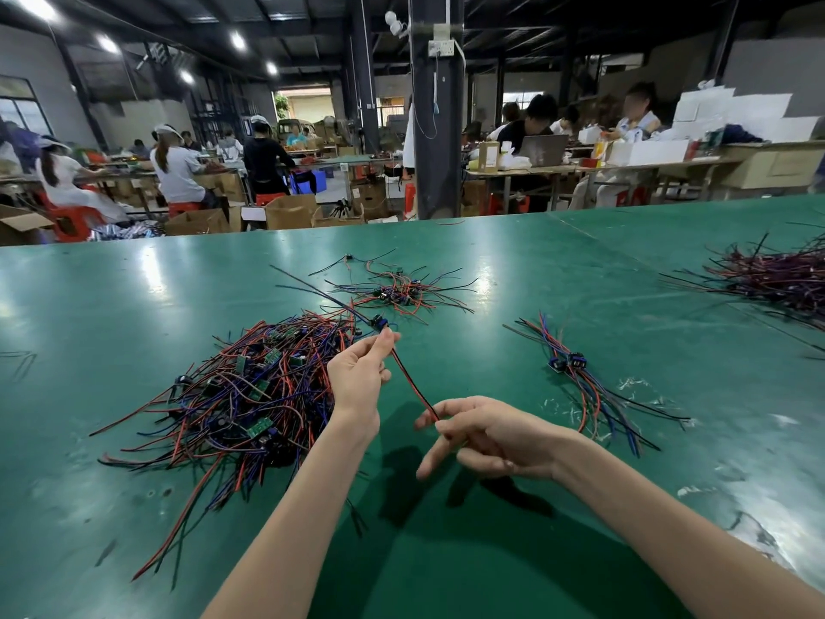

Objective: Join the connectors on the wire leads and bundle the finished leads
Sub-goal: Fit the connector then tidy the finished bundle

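Note:
My left hand [359,373] pinches a red-and-black wire lead [413,386] just below its dark connector [379,321], held above the green table. My right hand [486,435] pinches the lower end of the same lead between thumb and forefinger, the other fingers spread loosely. A large heap of red, blue and black leads with small green circuit boards [250,395] lies left of my left hand. A smaller group of leads with joined dark connectors [576,377] lies to the right. Another loose cluster of leads [402,292] sits farther back at centre.
The green table [535,279] stretches wide around me. A dark tangle of wires [777,274] lies at the far right. Bits of clear plastic scrap [634,386] are scattered near the right group. Beyond the table stand a dark pillar [435,127], seated workers, boxes and benches.

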A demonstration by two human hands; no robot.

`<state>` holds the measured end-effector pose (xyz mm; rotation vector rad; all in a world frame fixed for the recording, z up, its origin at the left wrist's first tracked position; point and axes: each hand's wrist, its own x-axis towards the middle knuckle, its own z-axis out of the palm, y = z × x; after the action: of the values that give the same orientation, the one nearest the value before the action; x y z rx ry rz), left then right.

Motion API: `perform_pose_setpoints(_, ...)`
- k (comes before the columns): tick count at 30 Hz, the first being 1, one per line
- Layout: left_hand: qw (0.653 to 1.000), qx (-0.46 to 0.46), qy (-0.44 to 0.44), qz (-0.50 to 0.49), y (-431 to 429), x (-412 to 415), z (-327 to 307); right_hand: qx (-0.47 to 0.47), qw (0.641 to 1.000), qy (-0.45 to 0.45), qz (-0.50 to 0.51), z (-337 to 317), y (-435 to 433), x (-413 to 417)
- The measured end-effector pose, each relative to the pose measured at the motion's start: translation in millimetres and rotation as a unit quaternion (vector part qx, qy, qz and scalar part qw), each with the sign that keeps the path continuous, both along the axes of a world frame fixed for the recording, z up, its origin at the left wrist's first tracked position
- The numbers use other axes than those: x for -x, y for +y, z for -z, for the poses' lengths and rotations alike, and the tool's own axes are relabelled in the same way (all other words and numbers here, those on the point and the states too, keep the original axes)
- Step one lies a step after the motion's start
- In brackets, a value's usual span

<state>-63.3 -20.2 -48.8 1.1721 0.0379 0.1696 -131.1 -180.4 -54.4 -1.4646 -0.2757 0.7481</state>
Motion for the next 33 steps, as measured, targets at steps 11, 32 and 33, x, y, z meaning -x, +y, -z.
perform_pose_setpoints(11,0.985,-0.002,0.057,0.162,-11,13,0,0.084,0.996,-0.041,0.001,-14,-24,-10)
perform_pose_setpoints(32,0.96,-0.228,-0.044,0.159,-33,28,17,-0.027,0.981,0.047,0.186,3,-14,-14)
perform_pose_setpoints(33,0.958,-0.236,-0.047,0.156,-32,28,17,-0.018,0.982,0.045,0.184,4,-14,-14)
